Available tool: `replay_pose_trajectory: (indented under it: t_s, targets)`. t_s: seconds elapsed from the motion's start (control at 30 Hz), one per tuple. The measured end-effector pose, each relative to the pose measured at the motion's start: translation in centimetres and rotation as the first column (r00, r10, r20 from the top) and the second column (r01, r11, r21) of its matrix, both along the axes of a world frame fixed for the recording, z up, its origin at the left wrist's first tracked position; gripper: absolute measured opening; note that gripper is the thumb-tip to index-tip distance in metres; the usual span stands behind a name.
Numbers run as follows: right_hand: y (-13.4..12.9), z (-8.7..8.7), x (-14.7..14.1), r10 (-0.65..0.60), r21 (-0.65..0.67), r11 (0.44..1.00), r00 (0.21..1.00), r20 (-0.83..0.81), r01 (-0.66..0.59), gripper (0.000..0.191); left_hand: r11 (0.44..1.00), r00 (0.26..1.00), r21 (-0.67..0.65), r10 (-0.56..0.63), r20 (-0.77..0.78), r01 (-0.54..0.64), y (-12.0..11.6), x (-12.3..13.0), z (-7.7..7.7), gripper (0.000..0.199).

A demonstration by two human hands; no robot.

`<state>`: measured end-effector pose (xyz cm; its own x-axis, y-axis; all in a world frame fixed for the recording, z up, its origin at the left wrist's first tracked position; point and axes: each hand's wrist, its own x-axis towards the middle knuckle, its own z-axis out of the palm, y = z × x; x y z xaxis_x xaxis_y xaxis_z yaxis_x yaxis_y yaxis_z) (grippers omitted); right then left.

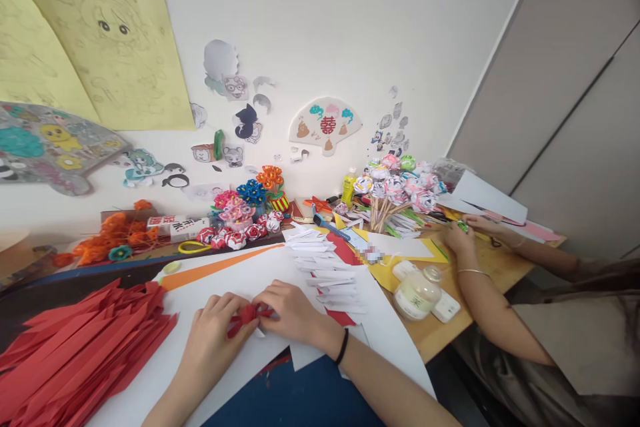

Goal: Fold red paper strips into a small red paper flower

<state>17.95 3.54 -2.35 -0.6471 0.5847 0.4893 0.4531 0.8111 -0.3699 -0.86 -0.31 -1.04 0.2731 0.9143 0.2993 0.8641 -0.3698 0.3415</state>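
Observation:
Between my two hands is a small piece of folded red paper (248,314), bunched and looped in the middle. My left hand (219,321) pinches it from the left, thumb and fingers closed on it. From the right, my right hand (287,310), with a black band at the wrist, grips its other end. Large white sheets (200,280) lie beneath both hands. To the left rests a big pile of red paper strips (85,347). A stack of folded white paper strips (325,267) lies just beyond my right hand.
On the right a co-worker's hands (463,235) handle something green. A glass bottle (418,293) stands near a white case (446,306). Along the wall are paper flowers (393,187), colourful flower pots (279,197), red-white paper roses (235,238) and a yellow bottle (349,188).

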Motion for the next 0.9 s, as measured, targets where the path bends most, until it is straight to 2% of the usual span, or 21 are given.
replay_pose_trajectory:
  t_s: [0.13,0.3,0.47,0.73,0.9]
  targets:
    - [0.0,-0.1,0.0,0.001,0.019,1.000,1.000,0.002,-0.001,0.015,0.999,0.997,0.001,0.047,-0.054,-0.047,-0.2,0.2,0.3,0.021]
    - [-0.4,0.3,0.1,-0.001,0.025,1.000,0.999,-0.039,0.001,0.026,0.988,0.988,0.135,0.091,-0.125,-0.074,-0.6,0.2,0.7,0.021]
    - [-0.9,0.8,0.2,-0.004,0.029,1.000,0.997,-0.075,0.006,0.037,0.989,0.994,0.138,0.059,-0.091,-0.046,-0.8,0.4,0.7,0.017]
    - [-0.8,0.3,0.1,-0.097,0.040,0.994,0.994,-0.043,0.099,0.022,0.986,0.996,0.146,0.070,0.047,-0.076,-0.7,0.1,0.5,0.017]
    - [-0.4,-0.5,0.2,-0.049,0.109,0.993,0.999,-0.012,0.050,0.015,0.991,0.996,0.112,0.075,0.044,-0.080,-0.7,0.2,0.4,0.016]
